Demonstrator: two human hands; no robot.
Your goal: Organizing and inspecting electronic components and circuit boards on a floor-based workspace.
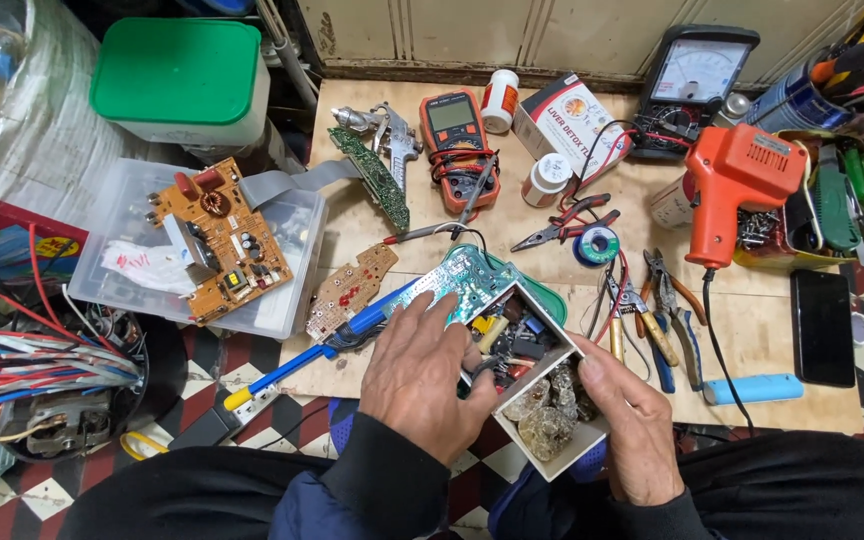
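1. The left hand (420,375) lies palm down over a green circuit board (457,278), fingers spread and curled on its near edge, the fingertips reaching into a small white box (552,455)
2. The right hand (627,425) wraps the box's right side, thumb over the rim, gripping it firmly
3. The box sits at the near edge of the wooden bench (772,340), between the two hands, tilted toward the camera; it holds amber lumps (549,405) in the near half and small dark parts in the far half
4. A blue-handled soldering iron (307,355) lies under the left hand, pointing left
5. Just right of the box lie pliers (667,310); farther back stand an orange solder gun (737,180) and an orange multimeter (460,135)
6. A brown board (220,240) rests on a clear tub (297,290) to the left
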